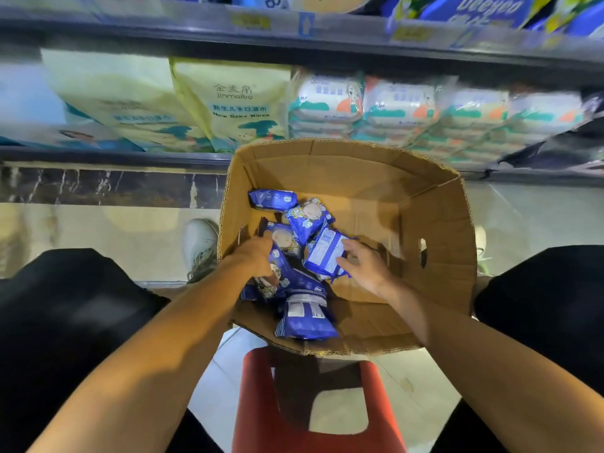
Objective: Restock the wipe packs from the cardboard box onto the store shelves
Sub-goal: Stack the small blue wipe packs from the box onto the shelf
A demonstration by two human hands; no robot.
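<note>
An open cardboard box (438,243) stands on the floor before me, with several small blue wipe packs (307,315) loose in its left half. My left hand (253,255) reaches into the box and curls over one blue pack (276,276) near the left wall. My right hand (367,266) rests with spread fingers against a tilted blue pack (325,253) whose white label faces up. Two more packs (273,199) lie farther back in the box. Whether either hand has a firm grip is unclear.
The lower shelf (114,156) behind the box carries yellow baby-wipe bags (235,103) and stacked white wipe packs (398,109). An upper shelf (327,31) holds blue packages. A red stool (320,416) is under me, my knees flank the box, and a white shoe (199,246) sits at left.
</note>
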